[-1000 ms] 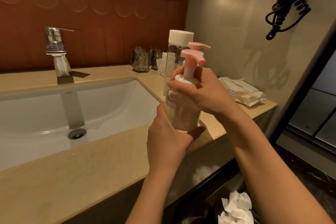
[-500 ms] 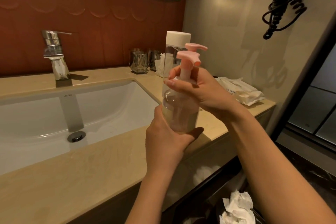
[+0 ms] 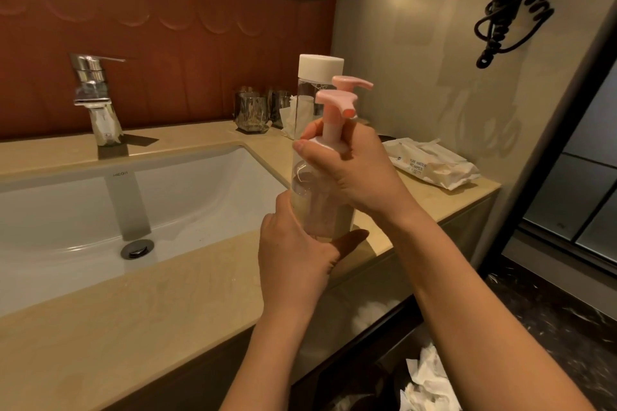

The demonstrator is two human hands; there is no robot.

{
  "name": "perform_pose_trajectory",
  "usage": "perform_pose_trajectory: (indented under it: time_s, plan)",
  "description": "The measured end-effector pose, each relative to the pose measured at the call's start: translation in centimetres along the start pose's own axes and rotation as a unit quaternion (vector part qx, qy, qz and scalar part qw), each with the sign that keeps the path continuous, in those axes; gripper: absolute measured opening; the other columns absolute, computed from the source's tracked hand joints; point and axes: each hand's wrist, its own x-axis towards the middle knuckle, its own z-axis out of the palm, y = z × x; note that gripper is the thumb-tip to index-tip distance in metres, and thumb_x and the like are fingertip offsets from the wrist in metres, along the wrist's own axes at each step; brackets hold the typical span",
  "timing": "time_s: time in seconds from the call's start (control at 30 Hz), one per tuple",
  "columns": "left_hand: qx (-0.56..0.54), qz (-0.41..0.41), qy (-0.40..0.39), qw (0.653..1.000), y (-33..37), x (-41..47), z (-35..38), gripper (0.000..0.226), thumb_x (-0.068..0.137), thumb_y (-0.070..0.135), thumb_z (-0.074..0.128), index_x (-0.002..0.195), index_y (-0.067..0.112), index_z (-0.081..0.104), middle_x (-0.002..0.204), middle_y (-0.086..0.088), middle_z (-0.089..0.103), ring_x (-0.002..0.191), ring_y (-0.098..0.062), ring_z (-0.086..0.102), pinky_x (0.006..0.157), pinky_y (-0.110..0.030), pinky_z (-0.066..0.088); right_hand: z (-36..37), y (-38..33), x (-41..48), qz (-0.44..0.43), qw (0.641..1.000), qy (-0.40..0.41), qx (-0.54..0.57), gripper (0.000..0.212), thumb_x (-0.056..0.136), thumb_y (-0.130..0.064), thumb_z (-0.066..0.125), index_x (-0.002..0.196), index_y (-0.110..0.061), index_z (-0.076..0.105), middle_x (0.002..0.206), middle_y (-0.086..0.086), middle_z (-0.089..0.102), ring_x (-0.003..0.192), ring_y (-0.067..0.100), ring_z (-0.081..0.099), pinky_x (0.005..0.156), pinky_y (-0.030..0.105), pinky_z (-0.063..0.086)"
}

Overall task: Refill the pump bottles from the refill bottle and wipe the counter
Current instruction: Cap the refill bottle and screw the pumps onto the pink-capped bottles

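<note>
A clear pump bottle [image 3: 317, 200] with a pink pump head [image 3: 335, 100] stands on the beige counter [image 3: 167, 304], just right of the sink. My left hand [image 3: 293, 253] grips the bottle's lower body. My right hand [image 3: 350, 167] is curled round the white collar below the pump. Behind it stand a second pink pump [image 3: 354, 82], its bottle hidden, and the tall clear refill bottle [image 3: 317, 77] with a white cap.
A white sink [image 3: 140, 203] with a chrome tap [image 3: 95, 100] fills the left. Glass tumblers [image 3: 252, 110] sit at the back wall. A pack of wet wipes [image 3: 430, 163] lies at the counter's right end. Crumpled tissue [image 3: 430, 380] lies below the counter edge.
Both hands keep their hold on the pump bottle. My right hand has shifted a little around the collar; the bottle stays in place.
</note>
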Motion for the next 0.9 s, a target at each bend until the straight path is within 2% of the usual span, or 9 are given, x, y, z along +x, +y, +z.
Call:
perform_pose_trajectory:
  time_s: [0.07, 0.2, 0.23, 0.3, 0.4, 0.53, 0.67, 0.8, 0.9]
  plan:
    - [-0.014, -0.003, -0.004, 1.000, 0.0, 0.1, 0.0, 0.098, 0.038, 0.079, 0.060, 0.120, 0.029, 0.042, 0.108, 0.008, 0.054, 0.097, -0.010, 0.053, 0.066, -0.012, 0.041, 0.1, 0.1, 0.0, -0.001, 1.000, 0.007, -0.011, 0.009, 0.087, -0.026, 0.064, 0.092, -0.025, 0.057, 0.092, -0.009, 0.057, 0.095, 0.010, 0.057, 0.084, 0.027, 0.050]
    - [-0.006, 0.013, -0.005, 1.000, 0.0, 0.2, 0.0, 0.100, 0.041, 0.075, 0.065, 0.125, 0.028, 0.038, 0.112, 0.011, 0.051, 0.109, -0.015, 0.050, 0.074, -0.016, 0.041, -1.2, 1.2, -0.5, -0.026, 0.999, -0.033, 0.004, 0.050, 0.084, -0.050, 0.049, 0.123, -0.020, 0.048, 0.121, -0.005, 0.055, 0.113, 0.010, 0.054, 0.093, 0.024, 0.049]
    - [-0.001, 0.017, -0.006, 1.000, -0.1, 0.3, 0.0, 0.106, 0.041, 0.076, 0.065, 0.130, 0.028, 0.035, 0.119, 0.009, 0.051, 0.115, -0.016, 0.048, 0.081, -0.019, 0.042, -1.7, 1.5, -0.5, -0.038, 0.999, -0.009, 0.036, 0.052, 0.086, -0.053, 0.044, 0.125, -0.019, 0.048, 0.124, -0.004, 0.055, 0.114, 0.007, 0.054, 0.092, 0.019, 0.048]
    - [0.001, 0.022, -0.003, 1.000, -0.1, 0.4, -0.1, 0.120, 0.038, 0.081, 0.062, 0.140, 0.030, 0.025, 0.139, 0.006, 0.043, 0.128, -0.017, 0.040, 0.095, -0.027, 0.039, -2.7, 2.6, -0.4, -0.045, 0.987, 0.111, 0.104, 0.045, 0.090, -0.054, 0.043, 0.117, -0.019, 0.053, 0.117, -0.003, 0.059, 0.106, 0.004, 0.057, 0.084, 0.014, 0.047]
    - [-0.011, 0.018, 0.017, 1.000, 0.4, 0.5, -0.3, 0.129, 0.036, 0.085, 0.055, 0.146, 0.037, 0.007, 0.151, 0.010, 0.025, 0.138, -0.016, 0.026, 0.107, -0.038, 0.029, -2.7, 4.9, 0.2, -0.017, 0.965, 0.251, 0.076, 0.033, 0.090, -0.030, 0.060, 0.116, -0.012, 0.052, 0.112, 0.000, 0.058, 0.104, 0.011, 0.055, 0.084, 0.021, 0.044]
    - [-0.038, 0.037, 0.069, 0.996, 1.1, -0.3, -0.3, 0.113, 0.048, 0.089, 0.049, 0.141, 0.045, 0.003, 0.146, 0.008, 0.027, 0.131, -0.013, 0.029, 0.100, -0.033, 0.032, -1.7, 8.3, 1.3, 0.036, 0.982, 0.179, -0.045, 0.074, 0.077, -0.026, 0.076, 0.137, -0.021, 0.033, 0.139, 0.002, 0.043, 0.124, 0.016, 0.043, 0.100, 0.031, 0.041]
    - [-0.018, 0.065, 0.109, 0.992, 1.0, -0.6, 0.0, 0.111, 0.054, 0.096, 0.032, 0.144, 0.032, 0.017, 0.137, 0.005, 0.031, 0.120, -0.004, 0.026, 0.087, -0.015, 0.027, -1.3, 9.3, 2.5, 0.070, 0.984, 0.134, -0.092, 0.097, 0.075, -0.029, 0.077, 0.148, -0.028, 0.013, 0.153, 0.004, 0.026, 0.136, 0.024, 0.033, 0.105, 0.040, 0.036]
    - [-0.018, 0.051, 0.125, 0.991, 0.7, -0.3, 0.0, 0.110, 0.056, 0.096, 0.030, 0.143, 0.028, 0.024, 0.137, 0.004, 0.033, 0.125, -0.018, 0.035, 0.091, -0.033, 0.039, -1.3, 9.9, 3.2, 0.072, 0.978, 0.131, -0.146, 0.103, 0.073, -0.031, 0.079, 0.148, -0.023, 0.010, 0.150, 0.008, 0.033, 0.133, 0.027, 0.038, 0.100, 0.037, 0.038]
    - [-0.028, 0.047, 0.127, 0.990, 0.8, -0.2, 0.0, 0.107, 0.058, 0.095, 0.029, 0.141, 0.029, 0.026, 0.132, 0.008, 0.034, 0.123, -0.018, 0.038, 0.090, -0.034, 0.041, -1.9, 10.3, 3.6, 0.085, 0.977, 0.136, -0.143, 0.104, 0.069, -0.035, 0.081, 0.146, -0.026, 0.012, 0.146, 0.009, 0.038, 0.127, 0.027, 0.044, 0.099, 0.040, 0.041]
